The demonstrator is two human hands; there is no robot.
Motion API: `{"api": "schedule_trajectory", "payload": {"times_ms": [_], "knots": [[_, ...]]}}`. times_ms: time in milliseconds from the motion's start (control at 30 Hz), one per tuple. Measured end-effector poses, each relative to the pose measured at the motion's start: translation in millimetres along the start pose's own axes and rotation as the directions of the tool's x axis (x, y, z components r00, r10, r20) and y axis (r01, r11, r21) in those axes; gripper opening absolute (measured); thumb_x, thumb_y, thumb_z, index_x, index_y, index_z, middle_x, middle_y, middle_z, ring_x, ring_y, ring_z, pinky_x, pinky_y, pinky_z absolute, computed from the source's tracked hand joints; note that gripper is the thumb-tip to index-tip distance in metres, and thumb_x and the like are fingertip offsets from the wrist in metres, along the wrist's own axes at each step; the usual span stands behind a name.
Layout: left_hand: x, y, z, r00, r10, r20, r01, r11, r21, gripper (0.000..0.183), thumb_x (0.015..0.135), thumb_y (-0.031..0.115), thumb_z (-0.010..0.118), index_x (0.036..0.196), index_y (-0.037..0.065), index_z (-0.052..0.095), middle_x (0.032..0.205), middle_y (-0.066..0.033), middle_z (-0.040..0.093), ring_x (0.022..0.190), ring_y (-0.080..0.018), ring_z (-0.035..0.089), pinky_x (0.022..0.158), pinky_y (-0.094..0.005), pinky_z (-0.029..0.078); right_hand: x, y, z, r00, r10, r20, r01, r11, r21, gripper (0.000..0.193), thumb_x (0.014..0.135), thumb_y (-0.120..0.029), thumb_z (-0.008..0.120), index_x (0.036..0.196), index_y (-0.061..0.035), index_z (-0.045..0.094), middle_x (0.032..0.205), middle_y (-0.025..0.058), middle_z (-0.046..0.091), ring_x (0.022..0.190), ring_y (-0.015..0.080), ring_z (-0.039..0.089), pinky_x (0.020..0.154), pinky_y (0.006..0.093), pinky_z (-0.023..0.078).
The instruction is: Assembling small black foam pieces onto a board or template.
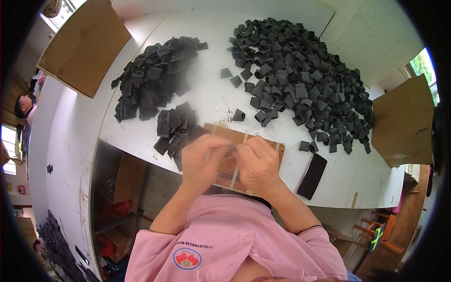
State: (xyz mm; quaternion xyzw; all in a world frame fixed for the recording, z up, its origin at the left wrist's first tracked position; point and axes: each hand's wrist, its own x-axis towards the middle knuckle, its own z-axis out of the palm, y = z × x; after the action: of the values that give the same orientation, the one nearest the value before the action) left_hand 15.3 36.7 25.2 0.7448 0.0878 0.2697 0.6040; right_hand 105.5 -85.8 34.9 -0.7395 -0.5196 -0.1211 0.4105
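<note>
My left hand (203,157) and my right hand (257,162) meet over a brown wooden board (225,164) with pale strips, close to my body. Both are closed, fingertips pinched together around a small dark piece that is mostly hidden. Motion smears the left hand's fingers. Just beyond the left hand lies a small heap of flat black pieces (176,123). A larger heap of similar flat black pieces (157,73) is farther off. To the right spreads a big pile of short black tube-like sleeves (300,84), several lying loose near the board.
A black phone (312,176) lies right of the board at the table's (206,89) front edge. Cardboard boxes stand at the far left (87,44) and right (406,122). More dark pieces (58,242) lie lower left. Another person (24,108) is at the far left.
</note>
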Motion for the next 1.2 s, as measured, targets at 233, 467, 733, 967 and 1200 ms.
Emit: {"api": "schedule_trajectory", "payload": {"times_ms": [233, 467, 733, 967, 1200], "knots": [[-6.7, -8.3, 6.8, 0.944, -0.324, 0.065, 0.330, 0.912, -0.244, 0.009, 0.081, 0.005, 0.057, 0.088, -0.001, 0.058, 0.069, -0.0014, 0.057, 0.057, -0.0044, 0.052, 0.050, -0.0172, 0.041, 1.0, -9.9, -6.8, 0.997, 0.070, 0.030, -0.067, 0.995, -0.079, 0.012, 0.066, -0.002, 0.062, 0.071, -0.0028, 0.052, 0.065, 0.0073, 0.045, 0.058, 0.0237, 0.049, 0.048, 0.0333, 0.040], [-6.2, -13.3, 1.8, 0.793, -0.512, 0.330, 0.555, 0.387, -0.736, 0.004, 0.081, 0.004, 0.054, 0.079, 0.001, 0.054, 0.062, -0.0027, 0.054, 0.043, -0.0039, 0.043, 0.035, -0.0182, 0.030, -2.9, -14.0, -3.1, 0.995, 0.102, 0.011, -0.099, 0.983, -0.153, 0.010, 0.069, -0.001, 0.062, 0.074, -0.0011, 0.054, 0.068, 0.0086, 0.050, 0.059, 0.0247, 0.051, 0.048, 0.0334, 0.040], [-16.4, -19.3, 7.1, 0.690, -0.359, 0.628, 0.466, -0.444, -0.765, 0.014, 0.086, 0.007, 0.041, 0.072, 0.004, 0.045, 0.061, -0.0032, 0.047, 0.038, -0.0059, 0.037, 0.032, -0.0189, 0.028, -6.8, -17.1, 3.1, 0.993, 0.090, -0.074, -0.100, 0.984, -0.147, 0.010, 0.070, 0.001, 0.062, 0.071, 0.0014, 0.052, 0.064, 0.0103, 0.049, 0.054, 0.0249, 0.049, 0.047, 0.0321, 0.039], [-44.7, -73.1, -38.6, 0.930, 0.178, -0.322, 0.137, 0.644, 0.753, 0.037, 0.069, 0.002, 0.058, 0.105, 0.000, 0.049, 0.102, -0.0175, 0.046, 0.089, -0.0273, 0.048, 0.076, -0.0326, 0.040, 29.2, 19.1, -35.5, 0.797, 0.605, 0.005, -0.481, 0.628, 0.612, 0.018, 0.085, -0.013, 0.052, 0.081, 0.0031, 0.057, 0.064, 0.0013, 0.049, 0.052, 0.0074, 0.041, 0.046, 0.0210, 0.031], [-40.7, -151.1, -56.0, 0.957, 0.005, -0.291, 0.245, 0.526, 0.815, 0.041, 0.072, 0.011, 0.064, 0.108, 0.000, 0.049, 0.099, -0.0178, 0.047, 0.091, -0.0328, 0.045, 0.078, -0.0384, 0.040, -25.4, 38.7, -1.0, 0.647, 0.760, 0.059, -0.632, 0.492, 0.598, 0.026, 0.090, -0.020, 0.047, 0.093, 0.0041, 0.056, 0.064, -0.0002, 0.051, 0.053, 0.0033, 0.041, 0.048, 0.0163, 0.033]]}}
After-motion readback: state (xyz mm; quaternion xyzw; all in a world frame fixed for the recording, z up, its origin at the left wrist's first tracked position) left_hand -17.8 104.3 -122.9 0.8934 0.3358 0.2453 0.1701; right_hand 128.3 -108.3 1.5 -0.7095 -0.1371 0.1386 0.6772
